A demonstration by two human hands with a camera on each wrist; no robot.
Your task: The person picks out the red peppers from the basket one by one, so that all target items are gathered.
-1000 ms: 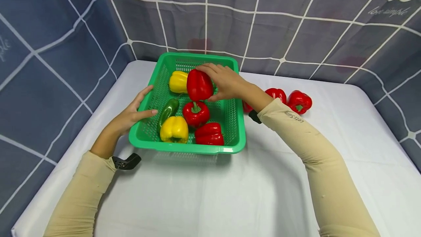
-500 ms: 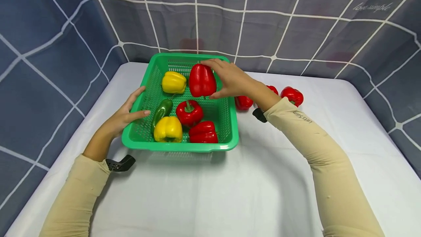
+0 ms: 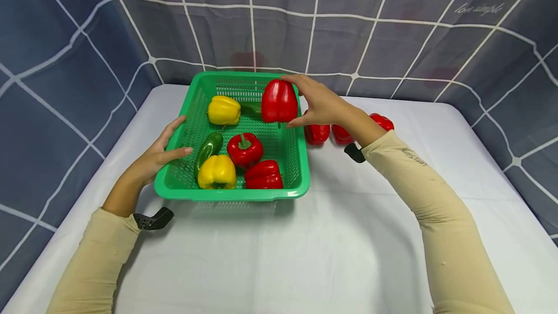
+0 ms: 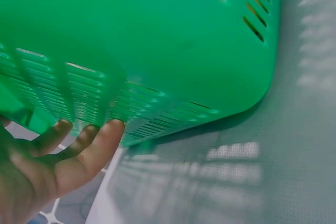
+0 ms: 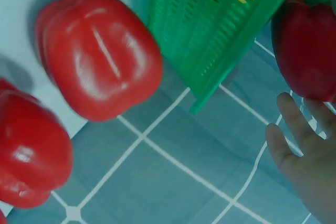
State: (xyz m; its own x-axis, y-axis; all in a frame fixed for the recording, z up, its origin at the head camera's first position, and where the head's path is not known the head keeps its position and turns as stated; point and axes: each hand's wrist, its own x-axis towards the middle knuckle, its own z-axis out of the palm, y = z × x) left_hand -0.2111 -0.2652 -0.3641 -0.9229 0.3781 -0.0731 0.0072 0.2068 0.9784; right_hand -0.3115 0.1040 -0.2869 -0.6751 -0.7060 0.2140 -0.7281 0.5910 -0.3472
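Head view: the right hand (image 3: 320, 103) holds a red pepper (image 3: 279, 102) between thumb and fingers, above the far right part of the green basket (image 3: 226, 196); the pepper's stem points down. The left hand (image 3: 154, 156) is at the basket's left side, thumb and fingers spread wide, the thumb reaching over the rim. In the basket, a yellow pepper (image 3: 224, 110) lies at the far side, with a green pepper (image 3: 251, 110) beside it, partly behind the held one. Nearer are a second green pepper (image 3: 208, 151), a second yellow pepper (image 3: 216, 172), a red one with its stem up (image 3: 245, 150) and another on its side (image 3: 264, 175). Three more red peppers (image 3: 317, 128) are on the white table (image 3: 279, 265), right of the basket, partly hidden by the right arm. Behind hangs a grey checked cloth (image 3: 340, 38).

Left wrist view: the left fingers are nearly straight and apart, their tips at the basket's slotted outer wall.

Right wrist view: the held pepper is at the right edge, partly cut off, with the right fingers at it. Loose red peppers show at the left, near the basket.
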